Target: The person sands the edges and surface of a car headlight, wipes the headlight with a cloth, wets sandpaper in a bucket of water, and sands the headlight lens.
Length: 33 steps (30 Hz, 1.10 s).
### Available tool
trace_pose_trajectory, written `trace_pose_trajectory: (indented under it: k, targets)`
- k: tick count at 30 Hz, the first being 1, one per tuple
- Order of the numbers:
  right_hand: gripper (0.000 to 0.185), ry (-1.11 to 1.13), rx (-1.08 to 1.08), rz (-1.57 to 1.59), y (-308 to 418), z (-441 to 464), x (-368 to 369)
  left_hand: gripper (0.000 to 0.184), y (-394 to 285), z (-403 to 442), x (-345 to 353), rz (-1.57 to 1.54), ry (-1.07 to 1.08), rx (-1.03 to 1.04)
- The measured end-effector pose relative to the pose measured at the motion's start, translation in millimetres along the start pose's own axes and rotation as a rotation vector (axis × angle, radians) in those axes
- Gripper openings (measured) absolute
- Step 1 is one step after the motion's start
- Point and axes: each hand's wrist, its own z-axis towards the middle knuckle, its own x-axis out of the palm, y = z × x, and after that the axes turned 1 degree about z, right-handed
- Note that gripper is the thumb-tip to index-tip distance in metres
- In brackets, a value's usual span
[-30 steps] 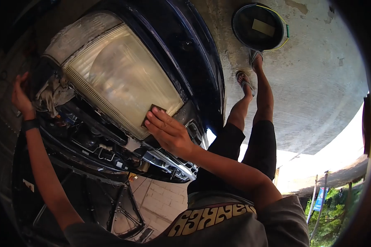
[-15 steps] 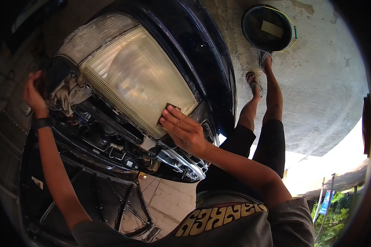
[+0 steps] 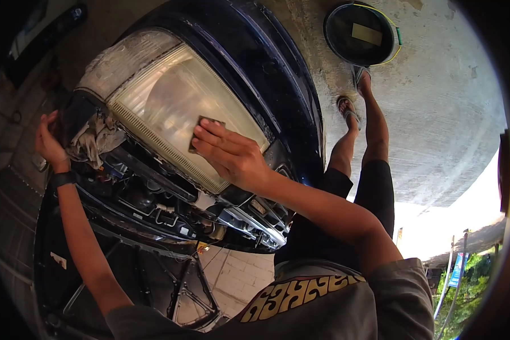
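The large headlight [image 3: 170,107] of a dark blue car fills the middle of the view, its lens yellowed and hazy. My right hand [image 3: 232,153] presses a small dark square of sandpaper [image 3: 209,120] flat against the lens, fingers together on top of it. At the far left is my left hand [image 3: 50,144], with a dark band on the wrist. Its fingers are stretched out and nothing shows in them; whether it rests on the car I cannot tell. Beside it a crumpled grey cloth [image 3: 96,139] lies at the headlight's edge.
The raised hood [image 3: 124,277] and open engine bay [image 3: 147,198] lie below the headlight. A black bucket [image 3: 337,48] with a yellow-green handle stands on the concrete floor [image 3: 436,124], near my sandalled feet [image 3: 348,107]. A pale rectangular piece [image 3: 366,34] shows in the bucket.
My right hand has slid the sandpaper up and left, from the lens's lower corner toward its middle. The left hand stays in about the same place, and the view has shifted slightly.
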Motion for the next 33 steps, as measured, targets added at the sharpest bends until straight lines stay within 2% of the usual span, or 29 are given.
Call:
trace_pose_trajectory:
  k: [2,5,9,11,13,15,18,22,24,26,29,30,33]
  targets:
    - [0.031,-0.044,-0.04,0.031,-3,79,23,0.031,1,4,3,0.002,-0.01,-0.003]
    - [0.031,-0.089,-0.04,0.018,-4,98,40,0.03,3,2,1,0.011,-0.008,-0.002]
    - [0.033,0.061,0.025,-0.057,7,-49,-9,0.03,1,0,7,0.005,-0.018,0.028]
    - [0.034,0.063,-0.001,-0.016,-6,-51,-13,0.03,-4,-2,13,0.017,-0.031,0.038]
    - [0.031,0.015,-0.003,0.061,-6,-17,-2,0.03,-6,-4,10,0.045,-0.013,0.032]
    - [0.022,-0.073,-0.05,0.124,-15,72,26,0.03,-3,0,12,0.05,-0.028,0.043]
    - [0.022,-0.083,-0.082,0.015,-19,105,42,0.03,-11,-5,17,0.088,-0.055,0.064]
    - [0.03,0.075,0.042,-0.035,3,-64,-22,0.031,-4,-5,18,0.005,-0.069,0.074]
    - [0.032,0.093,0.06,-0.05,8,-70,-27,0.031,-5,-2,18,0.008,-0.083,0.107]
    - [0.032,0.031,0.029,-0.039,0,-44,-11,0.032,-9,-6,22,-0.016,-0.122,0.081]
    - [0.017,-0.084,-0.063,0.017,-10,81,28,0.033,-9,1,25,-0.053,-0.139,0.077]
    - [0.017,-0.002,-0.086,-0.048,-17,109,37,0.033,-7,1,23,-0.051,-0.131,0.072]
    - [0.019,-0.11,-0.075,0.006,-8,72,34,0.034,-14,-2,26,-0.033,-0.151,0.059]
